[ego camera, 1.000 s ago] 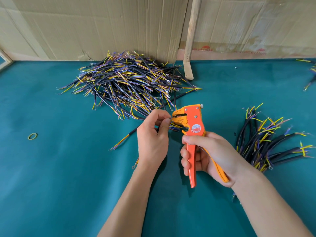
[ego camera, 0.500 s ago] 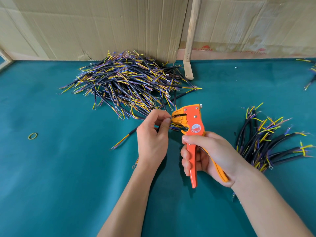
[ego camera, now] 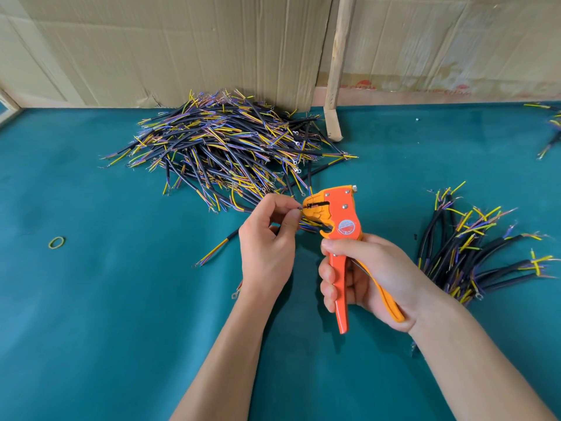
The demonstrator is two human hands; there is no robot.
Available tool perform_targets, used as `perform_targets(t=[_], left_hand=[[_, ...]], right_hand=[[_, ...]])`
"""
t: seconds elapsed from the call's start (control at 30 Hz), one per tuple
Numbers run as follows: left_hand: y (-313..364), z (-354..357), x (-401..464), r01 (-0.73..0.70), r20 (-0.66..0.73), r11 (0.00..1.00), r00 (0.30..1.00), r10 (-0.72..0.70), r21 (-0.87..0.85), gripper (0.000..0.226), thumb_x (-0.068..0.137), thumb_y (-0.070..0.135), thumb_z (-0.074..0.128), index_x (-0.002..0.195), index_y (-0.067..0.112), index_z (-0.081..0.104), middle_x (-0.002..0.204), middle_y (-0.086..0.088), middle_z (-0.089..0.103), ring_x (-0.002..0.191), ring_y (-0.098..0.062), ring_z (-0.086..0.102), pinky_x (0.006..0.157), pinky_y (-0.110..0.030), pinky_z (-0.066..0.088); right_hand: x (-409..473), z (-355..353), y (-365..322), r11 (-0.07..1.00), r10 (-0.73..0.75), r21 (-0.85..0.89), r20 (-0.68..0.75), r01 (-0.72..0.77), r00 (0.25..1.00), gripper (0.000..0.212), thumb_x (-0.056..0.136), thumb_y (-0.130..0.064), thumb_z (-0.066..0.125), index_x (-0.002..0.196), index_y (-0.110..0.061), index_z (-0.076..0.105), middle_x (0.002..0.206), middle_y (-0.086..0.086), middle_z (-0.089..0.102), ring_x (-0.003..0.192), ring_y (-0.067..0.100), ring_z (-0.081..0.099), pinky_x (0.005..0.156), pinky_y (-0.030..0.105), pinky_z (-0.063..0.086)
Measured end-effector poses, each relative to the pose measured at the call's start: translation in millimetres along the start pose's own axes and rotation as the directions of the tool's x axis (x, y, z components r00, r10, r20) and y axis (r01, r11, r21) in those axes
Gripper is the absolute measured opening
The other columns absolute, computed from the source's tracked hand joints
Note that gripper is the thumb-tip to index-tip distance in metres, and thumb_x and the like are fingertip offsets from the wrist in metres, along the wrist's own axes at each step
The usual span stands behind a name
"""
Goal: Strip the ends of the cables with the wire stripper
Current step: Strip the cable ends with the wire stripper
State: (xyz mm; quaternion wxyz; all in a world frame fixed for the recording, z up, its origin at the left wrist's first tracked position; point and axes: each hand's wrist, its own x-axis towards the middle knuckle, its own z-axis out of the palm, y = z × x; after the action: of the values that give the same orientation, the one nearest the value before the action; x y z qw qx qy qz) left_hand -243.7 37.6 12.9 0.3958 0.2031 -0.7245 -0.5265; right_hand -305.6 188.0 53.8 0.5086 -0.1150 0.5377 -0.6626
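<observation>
My right hand [ego camera: 361,275] grips the handles of an orange wire stripper [ego camera: 337,220], held upright with its jaws pointing left. My left hand [ego camera: 267,244] pinches the end of a short cable between thumb and forefinger, right at the stripper's jaws [ego camera: 312,206]; most of that cable is hidden by the hand, and a ring terminal [ego camera: 234,295] shows below my wrist. A big heap of black cables [ego camera: 224,150] with yellow and purple wire ends lies behind the hands. A smaller pile of cables [ego camera: 467,250] lies to the right of my right hand.
The table is covered in teal cloth [ego camera: 121,299]. A single cable [ego camera: 218,247] lies left of my left hand, and a yellow-green rubber band [ego camera: 56,242] farther left. Cardboard sheets [ego camera: 170,47] and a wooden slat [ego camera: 337,68] stand at the back. More cables [ego camera: 549,132] lie at the far right edge.
Almost nothing has moved. My left hand's fingertips stay at the stripper's jaws and my right hand keeps the same hold on the handles.
</observation>
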Motion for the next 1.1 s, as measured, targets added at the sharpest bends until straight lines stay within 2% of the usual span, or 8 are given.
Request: perform_targets(t=[0.17, 0.5, 0.77, 0.93, 1.1], left_hand=[[0, 0, 0, -0.009, 0.005, 1.0, 1.0, 0.009, -0.002, 0.016, 0.09, 0.001, 0.061, 0.088, 0.016, 0.066, 0.077, 0.008, 0.066, 0.073, -0.015, 0.062, 0.07, -0.034, 0.053], [0, 0, 0, -0.008, 0.018, 1.0, 1.0, 0.008, -0.009, 0.015, 0.09, 0.003, 0.06, 0.089, 0.017, 0.066, 0.077, 0.006, 0.066, 0.074, -0.018, 0.062, 0.072, -0.043, 0.055], [2, -1, 0, -0.005, 0.032, 1.0, 0.999, 0.005, -0.028, 0.013, 0.089, 0.003, 0.061, 0.088, 0.016, 0.063, 0.076, 0.003, 0.065, 0.073, -0.024, 0.062, 0.071, -0.044, 0.055], [2, -3, -1, 0.058, 0.014, 0.994, 0.998, -0.057, -0.095, 0.022, 0.091, 0.001, 0.064, 0.094, 0.02, 0.052, 0.075, 0.009, 0.065, 0.07, -0.026, 0.065, 0.068, -0.036, 0.053], [-1, -2, -2, 0.101, 0.055, 0.993, 0.994, -0.097, -0.069, 0.027, 0.092, -0.005, 0.061, 0.097, 0.021, 0.055, 0.076, 0.009, 0.066, 0.068, -0.016, 0.068, 0.063, -0.025, 0.05]], right_hand=[[0, -1, 1, 1.0, 0.005, 0.011, 0.01, -0.005, 1.0, 0.016, 0.093, -0.017, 0.068, 0.091, -0.006, 0.056, 0.069, 0.018, 0.058, 0.054, 0.032, 0.055, 0.053, 0.039, 0.053], [0, -1, 0, 1.0, 0.007, 0.008, 0.018, -0.007, 1.0, 0.022, 0.086, -0.02, 0.071, 0.092, -0.006, 0.055, 0.069, 0.018, 0.058, 0.054, 0.032, 0.055, 0.054, 0.04, 0.053], [0, -1, 2, 1.0, -0.011, 0.004, 0.021, 0.011, 1.0, 0.018, 0.094, -0.017, 0.068, 0.091, -0.008, 0.053, 0.067, 0.017, 0.053, 0.052, 0.03, 0.05, 0.053, 0.039, 0.05], [0, 5, 3, 0.999, -0.004, 0.039, 0.012, 0.004, 1.0, 0.023, 0.091, -0.02, 0.072, 0.087, -0.01, 0.051, 0.064, 0.014, 0.048, 0.049, 0.027, 0.044, 0.049, 0.036, 0.046], [3, 10, 6, 0.997, -0.01, 0.073, -0.144, 0.021, 0.99, 0.026, 0.096, -0.027, 0.065, 0.083, -0.014, 0.047, 0.055, 0.004, 0.037, 0.039, 0.018, 0.032, 0.04, 0.025, 0.033]])
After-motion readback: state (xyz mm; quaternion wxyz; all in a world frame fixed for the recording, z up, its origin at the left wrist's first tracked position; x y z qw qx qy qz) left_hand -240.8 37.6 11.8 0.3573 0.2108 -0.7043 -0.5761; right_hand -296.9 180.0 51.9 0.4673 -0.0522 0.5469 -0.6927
